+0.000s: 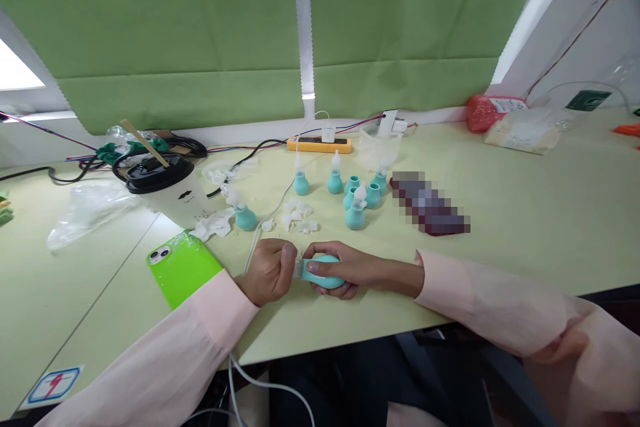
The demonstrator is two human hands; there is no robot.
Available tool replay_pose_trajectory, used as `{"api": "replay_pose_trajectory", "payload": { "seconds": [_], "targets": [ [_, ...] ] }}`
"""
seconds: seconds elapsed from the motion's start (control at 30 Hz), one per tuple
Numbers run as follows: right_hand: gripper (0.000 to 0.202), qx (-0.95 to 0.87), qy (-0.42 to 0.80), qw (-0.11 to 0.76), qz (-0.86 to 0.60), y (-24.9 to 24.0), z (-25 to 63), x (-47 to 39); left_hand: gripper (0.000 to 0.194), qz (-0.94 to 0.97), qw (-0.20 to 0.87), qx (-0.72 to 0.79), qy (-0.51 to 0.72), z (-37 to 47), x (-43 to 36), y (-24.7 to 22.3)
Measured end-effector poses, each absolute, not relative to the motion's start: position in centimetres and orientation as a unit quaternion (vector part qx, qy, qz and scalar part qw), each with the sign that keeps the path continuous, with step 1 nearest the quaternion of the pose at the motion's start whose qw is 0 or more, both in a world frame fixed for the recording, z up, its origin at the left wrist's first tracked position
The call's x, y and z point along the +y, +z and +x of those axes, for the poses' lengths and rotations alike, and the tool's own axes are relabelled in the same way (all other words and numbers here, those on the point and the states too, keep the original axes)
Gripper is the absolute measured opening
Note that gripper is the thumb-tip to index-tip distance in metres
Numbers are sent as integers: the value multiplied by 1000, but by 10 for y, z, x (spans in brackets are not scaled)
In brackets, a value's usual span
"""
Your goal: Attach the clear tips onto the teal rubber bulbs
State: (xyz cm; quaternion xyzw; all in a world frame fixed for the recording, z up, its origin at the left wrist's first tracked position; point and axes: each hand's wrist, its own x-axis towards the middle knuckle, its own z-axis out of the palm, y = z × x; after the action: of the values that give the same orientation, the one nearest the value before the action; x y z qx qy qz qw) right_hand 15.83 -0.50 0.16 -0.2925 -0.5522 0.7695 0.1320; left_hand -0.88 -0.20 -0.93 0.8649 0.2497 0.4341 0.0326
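Low over the table's front part, a teal bulb nasal aspirator (327, 276) lies sideways in my right hand (350, 263), whose fingers and thumb wrap round the bulb. My left hand (270, 270) is a closed fist around the clear nozzle end (299, 269), most of which it hides. Beyond my hands stand several like aspirators with clear tips, among them one at the left (245, 217), one at the back (335, 181) and one in front (355, 215). Beside the front one are open teal bulbs (373, 195) without tips. Small clear plastic parts (296, 212) lie scattered nearby.
A paper cup (183, 203) with black lid and a green phone (185, 267) are at the left. A white cable (257, 233) runs to a yellow power strip (319, 145). A blurred dark object (429, 203) lies at right, with bags (523, 133) farther back.
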Motion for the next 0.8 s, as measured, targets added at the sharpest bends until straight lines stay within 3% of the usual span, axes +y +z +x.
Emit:
{"api": "replay_pose_trajectory", "payload": {
  "seconds": [0.57,0.8],
  "targets": [
    [26,-506,823,105,-236,-5,158,-3,32,870,86,230,427,-9,-4,-11],
    [22,-540,791,171,-231,-1,163,0,41,835,135,337,413,-12,-6,-4]
  ]
}}
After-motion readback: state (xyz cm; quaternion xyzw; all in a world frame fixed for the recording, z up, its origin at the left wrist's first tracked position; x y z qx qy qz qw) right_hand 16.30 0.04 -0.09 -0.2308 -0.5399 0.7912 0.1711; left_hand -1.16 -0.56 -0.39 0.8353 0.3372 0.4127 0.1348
